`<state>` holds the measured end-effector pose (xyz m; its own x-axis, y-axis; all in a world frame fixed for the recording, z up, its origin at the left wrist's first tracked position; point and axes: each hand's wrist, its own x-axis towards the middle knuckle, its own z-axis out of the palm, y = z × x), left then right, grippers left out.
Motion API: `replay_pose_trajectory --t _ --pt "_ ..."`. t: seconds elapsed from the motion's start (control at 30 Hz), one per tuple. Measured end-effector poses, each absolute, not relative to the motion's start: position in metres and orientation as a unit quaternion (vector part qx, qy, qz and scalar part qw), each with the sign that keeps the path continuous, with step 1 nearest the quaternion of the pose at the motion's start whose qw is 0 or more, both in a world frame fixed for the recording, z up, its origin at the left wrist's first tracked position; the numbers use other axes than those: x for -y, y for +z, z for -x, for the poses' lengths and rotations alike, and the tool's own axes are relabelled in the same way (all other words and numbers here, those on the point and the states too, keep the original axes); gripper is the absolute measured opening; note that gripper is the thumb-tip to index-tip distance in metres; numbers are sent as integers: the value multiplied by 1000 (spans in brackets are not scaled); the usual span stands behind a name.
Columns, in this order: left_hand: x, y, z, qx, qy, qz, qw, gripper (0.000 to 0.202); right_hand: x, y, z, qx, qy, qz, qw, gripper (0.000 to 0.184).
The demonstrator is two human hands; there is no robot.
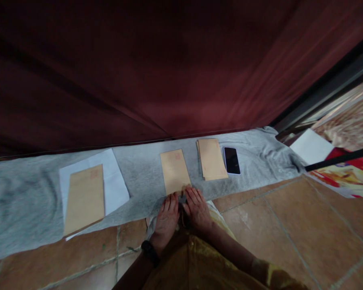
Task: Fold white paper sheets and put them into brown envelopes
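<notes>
A brown paper envelope (pixel 174 171) with a small reddish printed mark near its far corner lies on the grey cloth in front of me. My left hand (pixel 167 217) rests at its near edge, fingers stretched forward with the tips touching the paper; a dark band circles that wrist. Close beside it, my right hand (pixel 197 207) lies over the envelope's near right corner, fingers extended and thumb apart. The fingertips partly hide that edge. To the right is a small stack of similar envelopes (pixel 211 159).
A phone (pixel 232 160) with a dark screen lies right of the stack. At left, more brown envelopes (pixel 85 197) rest on white paper (pixel 116 189). The grey cloth (pixel 145 173) covers a narrow ledge below a dark red curtain (pixel 175 80). A red and yellow printed bag (pixel 347 173) is at far right.
</notes>
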<state>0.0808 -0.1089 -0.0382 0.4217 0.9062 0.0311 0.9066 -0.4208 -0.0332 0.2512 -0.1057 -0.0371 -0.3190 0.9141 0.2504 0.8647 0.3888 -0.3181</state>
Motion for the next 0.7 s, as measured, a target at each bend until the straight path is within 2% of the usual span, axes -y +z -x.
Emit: replay_pose_trajectory --t 0.2,0.53,0.7 --pt "108 -34 -81 532 1 846 31 63 105 -39 -241 833 77 513 189 54" --pt "111 -38 -76 536 -7 844 32 55 108 -41 -244 813 59 549 187 49" --pt "111 -34 -81 528 9 849 36 59 109 -46 -244 812 53 554 177 53"
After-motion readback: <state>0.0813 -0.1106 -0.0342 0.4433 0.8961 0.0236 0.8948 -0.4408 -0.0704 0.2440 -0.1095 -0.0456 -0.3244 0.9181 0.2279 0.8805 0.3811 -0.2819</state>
